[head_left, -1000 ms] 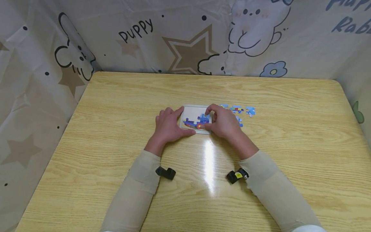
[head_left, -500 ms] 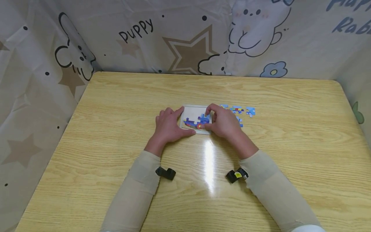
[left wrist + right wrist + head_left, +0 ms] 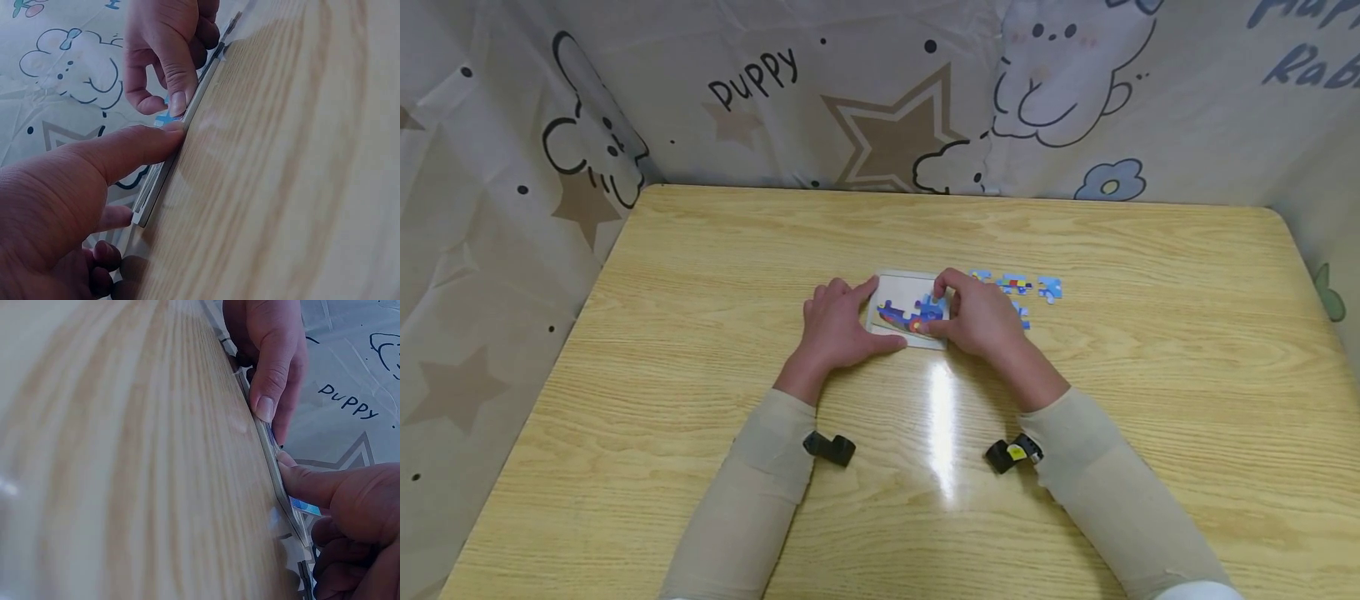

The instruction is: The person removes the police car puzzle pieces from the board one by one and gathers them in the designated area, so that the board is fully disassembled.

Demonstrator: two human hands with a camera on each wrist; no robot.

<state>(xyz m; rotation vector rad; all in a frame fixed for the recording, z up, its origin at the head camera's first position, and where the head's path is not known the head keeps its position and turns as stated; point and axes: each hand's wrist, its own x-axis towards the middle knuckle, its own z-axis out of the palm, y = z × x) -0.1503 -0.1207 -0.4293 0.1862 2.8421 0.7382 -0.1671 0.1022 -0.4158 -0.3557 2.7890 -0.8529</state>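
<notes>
A small white puzzle tray (image 3: 891,287) lies on the table, with joined puzzle pieces showing a blue and purple picture along its lower and right parts. My left hand (image 3: 835,329) holds the tray at its left side, thumb along the near edge and index finger at the far left corner. Over the right end, my right hand (image 3: 981,317) has thumb and bent index finger on either side of a blue puzzle piece (image 3: 931,307) in the tray. Its thumb sits close to the red and yellow wheel. The right hand covers the tray's right edge.
Several loose puzzle pieces (image 3: 1017,283) lie on the wooden table (image 3: 737,250) right of the tray, some partly behind the right hand. A printed cloth (image 3: 737,142) hangs at the table's far edge and sides.
The tray has turned slightly clockwise, its far left corner shifting a little right. Both hands keep nearly the same places and the loose pieces lie as before.
</notes>
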